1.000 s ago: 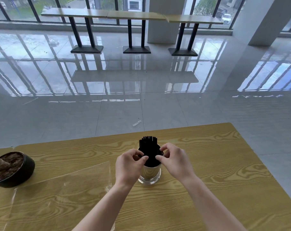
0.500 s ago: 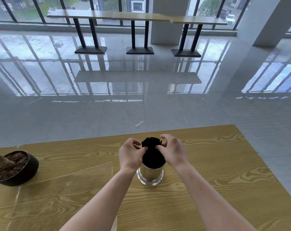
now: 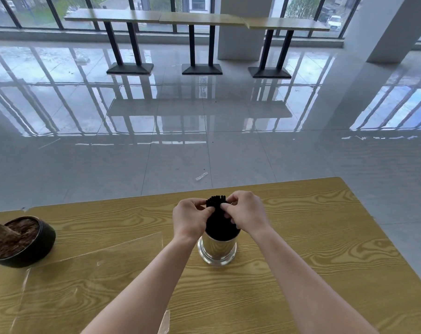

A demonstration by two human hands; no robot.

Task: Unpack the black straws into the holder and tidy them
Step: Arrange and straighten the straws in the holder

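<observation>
Two hands worked the bundle, lower centre of frame. Left hand [image 3: 192,219] and right hand [image 3: 246,213] curled in from either side, fingertips pinching the straws [image 3: 215,201] near their tips. Straws stood upright in the holder [image 3: 216,251], a shiny metal cup just below my hands.

Wrapper [image 3: 108,266], clear film, lay flat at lower left, so I judged the unpacking done and the tidying in hand: squaring the bundle.

Next move, as I reckoned it: ease the pinch, tap any tall straws level, and steady the holder so it would not tip.

Room: most of it lay right of the holder, out toward the table's [image 3: 325,237] right edge. The far edge ran just beyond the straws, floor past it. Pot [image 3: 39,247] sat well apart at the left edge of frame. The wrapper lay close under my left forearm, likely slippery.
</observation>
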